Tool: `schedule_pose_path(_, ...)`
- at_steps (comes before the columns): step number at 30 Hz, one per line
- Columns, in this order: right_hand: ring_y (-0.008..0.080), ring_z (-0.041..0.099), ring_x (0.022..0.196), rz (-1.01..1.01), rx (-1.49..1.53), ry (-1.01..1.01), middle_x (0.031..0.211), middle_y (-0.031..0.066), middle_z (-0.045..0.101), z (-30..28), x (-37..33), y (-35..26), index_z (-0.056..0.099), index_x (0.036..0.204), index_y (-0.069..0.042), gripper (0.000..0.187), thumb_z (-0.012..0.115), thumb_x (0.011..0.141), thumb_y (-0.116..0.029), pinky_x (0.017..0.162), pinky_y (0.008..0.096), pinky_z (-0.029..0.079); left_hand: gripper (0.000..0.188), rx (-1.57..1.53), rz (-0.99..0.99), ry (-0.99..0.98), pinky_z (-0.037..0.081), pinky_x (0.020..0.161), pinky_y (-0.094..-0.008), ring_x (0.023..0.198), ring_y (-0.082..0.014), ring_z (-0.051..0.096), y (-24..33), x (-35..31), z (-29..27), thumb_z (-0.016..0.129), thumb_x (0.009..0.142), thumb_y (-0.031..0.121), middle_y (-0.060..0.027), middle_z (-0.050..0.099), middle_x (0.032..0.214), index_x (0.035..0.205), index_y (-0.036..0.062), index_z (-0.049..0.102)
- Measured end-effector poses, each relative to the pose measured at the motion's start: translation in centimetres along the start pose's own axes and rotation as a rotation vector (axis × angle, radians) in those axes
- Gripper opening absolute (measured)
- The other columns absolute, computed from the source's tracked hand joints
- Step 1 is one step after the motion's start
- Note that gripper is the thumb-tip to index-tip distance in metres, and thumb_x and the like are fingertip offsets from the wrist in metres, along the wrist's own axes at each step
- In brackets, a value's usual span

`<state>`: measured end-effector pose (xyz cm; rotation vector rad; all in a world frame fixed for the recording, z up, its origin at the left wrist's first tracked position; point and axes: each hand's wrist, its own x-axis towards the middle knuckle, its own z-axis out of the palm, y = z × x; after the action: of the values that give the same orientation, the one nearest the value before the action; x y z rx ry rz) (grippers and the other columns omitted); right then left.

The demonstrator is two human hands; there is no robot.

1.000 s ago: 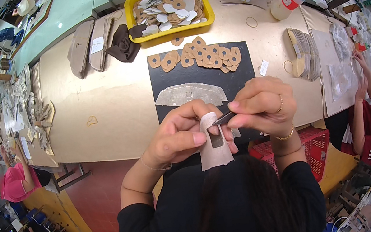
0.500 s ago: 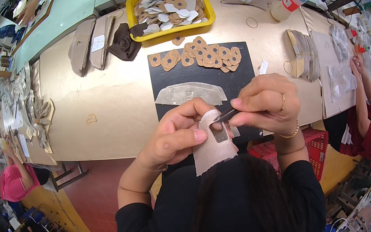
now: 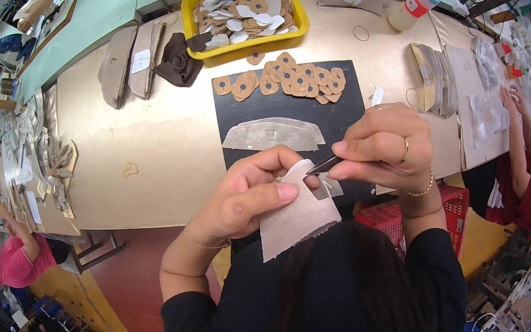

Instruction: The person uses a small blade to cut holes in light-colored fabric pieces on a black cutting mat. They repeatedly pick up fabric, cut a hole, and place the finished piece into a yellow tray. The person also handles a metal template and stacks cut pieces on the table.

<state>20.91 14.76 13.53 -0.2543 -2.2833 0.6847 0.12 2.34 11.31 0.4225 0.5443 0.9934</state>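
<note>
My left hand (image 3: 249, 192) pinches the top of a beige fabric piece (image 3: 297, 219) that hangs down over my lap. My right hand (image 3: 383, 148) grips a thin dark tool (image 3: 322, 166) whose tip touches the fabric's upper edge. Both hands hover above the near edge of a black mat (image 3: 339, 110). On the mat lies a pale curved fabric piece (image 3: 272, 135), and farther back a row of several tan round patches (image 3: 287, 81).
A yellow tray (image 3: 193, 29) full of tan and white patches stands at the back. Stacks of beige pieces (image 3: 434, 75) lie at the right, a white bottle (image 3: 414, 8) behind them. A red crate (image 3: 383, 217) sits below the table. Other people work at left and right.
The fabric piece has been turned in my hands, so its cut-out no longer shows. Both hands stay together at the mat's near edge.
</note>
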Motion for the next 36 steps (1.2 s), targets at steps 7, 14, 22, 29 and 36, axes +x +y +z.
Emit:
schedule_pose_path(7, 0.0163, 0.060, 0.053, 0.022, 0.042, 0.002, 0.067, 0.0031, 0.065, 0.1, 0.1, 0.1, 0.068, 0.079, -0.008, 0.033, 0.087, 0.062, -0.029, 0.047, 0.0268, 0.042, 0.026, 0.038, -0.029, 0.034, 0.050, 0.089, -0.0279, 0.100, -0.0148, 0.064, 0.7, -0.3, 0.4, 0.060, 0.093, 0.014, -0.0107, 0.066, 0.108, 0.114, -0.0010, 0.057)
schedule_pose_path(14, 0.0168, 0.060, 0.053, 0.032, 0.046, -0.011, 0.067, 0.0035, 0.065, 0.0, 0.2, 0.0, 0.068, 0.078, -0.008, 0.033, 0.087, 0.061, -0.029, 0.047, 0.0270, 0.042, 0.026, 0.074, -0.044, 0.039, 0.050, 0.088, -0.0269, 0.099, -0.0137, 0.064, 1.1, -0.2, 0.7, 0.061, 0.093, 0.014, -0.0101, 0.067, 0.108, 0.115, -0.0009, 0.056)
schedule_pose_path(22, 0.0191, 0.064, 0.058, 0.108, 0.084, 0.045, 0.067, 0.0061, 0.066, -0.5, -0.3, 0.2, 0.067, 0.075, -0.004, 0.027, 0.088, 0.065, -0.018, 0.049, 0.0271, 0.047, 0.036, 0.222, -0.164, 0.241, 0.048, 0.074, -0.0237, 0.082, -0.0098, 0.062, 0.6, 0.1, -0.1, 0.049, 0.100, 0.029, -0.0086, 0.069, 0.091, 0.102, -0.0019, 0.066)
schedule_pose_path(29, 0.0168, 0.064, 0.059, 0.191, 0.128, 0.212, 0.068, 0.0073, 0.067, -0.5, -1.5, 0.7, 0.069, 0.078, -0.002, 0.029, 0.090, 0.062, -0.013, 0.051, 0.0250, 0.047, 0.029, 1.255, -0.280, 0.002, 0.051, 0.072, -0.0400, 0.084, -0.0329, 0.067, -6.0, 1.8, -5.8, 0.068, 0.087, 0.008, -0.0182, 0.068, 0.089, 0.111, 0.0005, 0.053)
schedule_pose_path(36, 0.0153, 0.063, 0.064, 0.259, 0.155, 0.227, 0.074, 0.0085, 0.067, -0.3, -1.9, 0.8, 0.069, 0.083, -0.001, 0.031, 0.091, 0.063, -0.012, 0.055, 0.0236, 0.046, 0.039, 1.785, -0.258, 0.112, 0.051, 0.077, -0.0456, 0.087, -0.0370, 0.065, -8.0, 0.1, -7.1, 0.072, 0.085, 0.024, -0.0191, 0.063, 0.087, 0.104, 0.0008, 0.047)
